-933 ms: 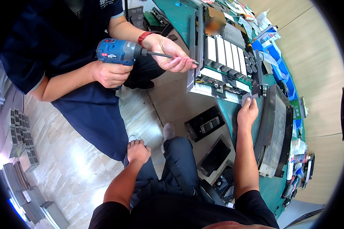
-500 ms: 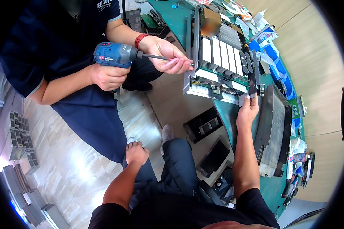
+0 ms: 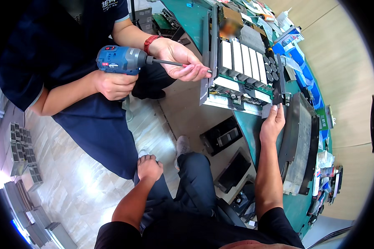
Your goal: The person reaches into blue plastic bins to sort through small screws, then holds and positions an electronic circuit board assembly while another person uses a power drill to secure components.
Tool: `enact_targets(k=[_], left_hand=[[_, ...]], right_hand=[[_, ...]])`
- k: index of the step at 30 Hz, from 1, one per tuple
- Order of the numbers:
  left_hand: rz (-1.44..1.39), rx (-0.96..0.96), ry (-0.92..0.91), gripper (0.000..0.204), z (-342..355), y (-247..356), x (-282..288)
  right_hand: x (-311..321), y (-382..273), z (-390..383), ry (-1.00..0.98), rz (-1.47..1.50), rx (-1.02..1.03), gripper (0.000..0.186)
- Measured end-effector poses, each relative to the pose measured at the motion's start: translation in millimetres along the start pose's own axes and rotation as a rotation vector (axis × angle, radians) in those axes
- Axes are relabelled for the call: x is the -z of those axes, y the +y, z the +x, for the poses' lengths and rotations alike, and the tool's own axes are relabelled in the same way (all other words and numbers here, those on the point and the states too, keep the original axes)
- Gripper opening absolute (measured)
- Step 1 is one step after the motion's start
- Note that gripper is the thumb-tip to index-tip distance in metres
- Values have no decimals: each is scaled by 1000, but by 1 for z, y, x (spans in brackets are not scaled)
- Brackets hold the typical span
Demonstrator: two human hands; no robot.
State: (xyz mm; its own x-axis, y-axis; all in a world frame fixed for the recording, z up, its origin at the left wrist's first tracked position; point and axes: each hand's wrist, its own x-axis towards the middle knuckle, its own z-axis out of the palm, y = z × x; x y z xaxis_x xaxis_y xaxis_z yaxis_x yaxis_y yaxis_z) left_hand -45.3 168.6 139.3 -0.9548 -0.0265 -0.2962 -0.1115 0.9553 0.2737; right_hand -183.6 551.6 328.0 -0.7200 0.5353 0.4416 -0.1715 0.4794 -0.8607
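- At 9 o'clock, well apart from the work, stand stacked boxes (image 3: 18, 153) on the floor.
- Toward 10 o'clock, your co-worker's gripping hand (image 3: 116, 85) holds the blue cordless driver (image 3: 118, 60). The tool's body has slid slightly to the left since a moment ago; its bit (image 3: 166, 62) is still at the chassis, so that side seems to remain the one being worked.
- Between 7 and 8 o'clock, your left hand (image 3: 150, 168) rests on your knee, fingers loosely draped and holding nothing visible.
- At 12 o'clock, your co-worker's guiding hand (image 3: 185, 64) pinches the bit near its tip, blocking your approach from the chassis's 9 o'clock side.
- Just past 3 o'clock, a black casing (image 3: 221, 135) lies below the edge of the surface (image 3: 247, 122), with a dark panel (image 3: 232, 170) toward 4:30.
- Between 1 and 2 o'clock, the open electronics chassis (image 3: 245, 64) sits on the surface, with white-topped blocks (image 3: 225, 56) and black capacitors (image 3: 271, 69).
- At 3 o'clock, your right hand (image 3: 272, 124) has edged rightward. Your thumb overlapped the light-grey tab (image 3: 266, 111); now it sits beside it, which reads as a readjusted touch. Your fingers meet the dark side bracket (image 3: 278, 89); you cannot tell whether they pinch it.
- Toward 3:30, a metal cover (image 3: 297, 145) crowds your forearm.
- At 2 o'clock are blue bins (image 3: 304, 68).
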Motion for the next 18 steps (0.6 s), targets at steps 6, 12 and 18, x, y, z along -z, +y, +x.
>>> enact_targets(k=[6,12,18], left_hand=[[-3,-8,16,32,1,1,-5],[4,-7,0,32,4,2,-3],[4,-9,5,33,4,3,-4]], right_hand=[[-2,-8,-2,-5,-3,-18,36],[-2,-3,0,-10,38,10,35],[-3,-4,-1,-5,45,8,38]])
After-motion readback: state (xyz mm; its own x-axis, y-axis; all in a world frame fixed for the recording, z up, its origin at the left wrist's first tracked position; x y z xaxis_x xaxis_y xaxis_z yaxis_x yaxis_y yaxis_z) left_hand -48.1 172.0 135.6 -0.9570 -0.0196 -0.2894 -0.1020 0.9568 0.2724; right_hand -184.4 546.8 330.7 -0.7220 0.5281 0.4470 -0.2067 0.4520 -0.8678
